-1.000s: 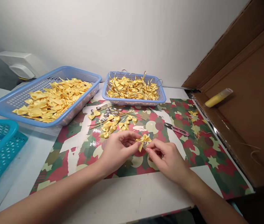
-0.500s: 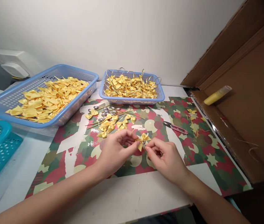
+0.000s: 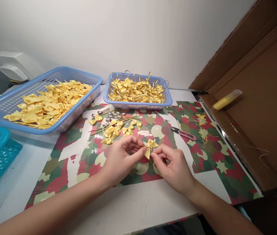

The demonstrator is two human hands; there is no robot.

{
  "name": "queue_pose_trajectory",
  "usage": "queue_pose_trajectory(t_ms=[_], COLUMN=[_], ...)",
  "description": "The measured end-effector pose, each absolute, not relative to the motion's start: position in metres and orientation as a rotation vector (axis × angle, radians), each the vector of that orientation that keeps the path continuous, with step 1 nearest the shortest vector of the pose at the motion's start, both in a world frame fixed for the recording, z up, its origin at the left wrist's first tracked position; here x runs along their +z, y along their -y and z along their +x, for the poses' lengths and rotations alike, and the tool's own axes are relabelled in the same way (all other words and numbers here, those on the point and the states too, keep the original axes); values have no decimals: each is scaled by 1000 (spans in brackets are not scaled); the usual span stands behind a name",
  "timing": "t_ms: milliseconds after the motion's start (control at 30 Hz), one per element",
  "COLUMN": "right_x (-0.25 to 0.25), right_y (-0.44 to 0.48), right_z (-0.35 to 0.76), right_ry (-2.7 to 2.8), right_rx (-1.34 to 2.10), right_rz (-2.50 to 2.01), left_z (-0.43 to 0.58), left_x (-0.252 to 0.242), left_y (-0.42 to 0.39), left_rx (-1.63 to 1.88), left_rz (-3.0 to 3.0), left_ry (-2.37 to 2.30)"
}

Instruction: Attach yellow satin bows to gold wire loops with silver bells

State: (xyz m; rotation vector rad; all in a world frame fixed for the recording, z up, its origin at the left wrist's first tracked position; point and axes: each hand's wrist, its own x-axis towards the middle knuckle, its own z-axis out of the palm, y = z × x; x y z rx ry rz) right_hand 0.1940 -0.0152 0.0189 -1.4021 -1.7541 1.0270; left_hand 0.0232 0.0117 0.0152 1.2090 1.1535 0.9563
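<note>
My left hand (image 3: pixel 125 157) pinches a yellow ribbon bow (image 3: pixel 150 146) by its left side, between thumb and fingers. A small silver bell (image 3: pixel 151 149) sits at the bow's middle, and a loop of thin gold cord arches above it. My right hand (image 3: pixel 174 166) is closed just right of the bow, its thumb and fingertip pinching what looks like the thin gold cord below the bell. Beyond my hands lie several loose yellow bows (image 3: pixel 112 132), silver bells (image 3: pixel 110 118) and gold cords (image 3: pixel 138 118).
A blue basket (image 3: pixel 62 125) of yellow bows stands at the left, and a smaller blue basket (image 3: pixel 138 105) of corded bows at the back. Pink-handled thread snips (image 3: pixel 184 134) lie at the right. A teal basket (image 3: pixel 2 163) and a cardboard wall (image 3: pixel 256 98) flank the table.
The gold cord loop above the bow shows more clearly now. Both hands stay nearly where they were, with the bow still between them. The view has shifted slightly.
</note>
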Motion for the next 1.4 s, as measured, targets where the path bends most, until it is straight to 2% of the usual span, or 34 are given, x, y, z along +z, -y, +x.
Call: queue_pose_trajectory(t_ms=[1067,1400], right_x=[12,12], right_y=[16,16], right_z=[187,187], right_ry=[1667,1634], right_rx=[1002,990], right_rz=[-1324,-1322], left_z=[25,24], left_x=[17,11], left_y=[-9,-7], left_rx=[931,1012], left_rz=[1046,1199], left_ry=[-1193,-1181])
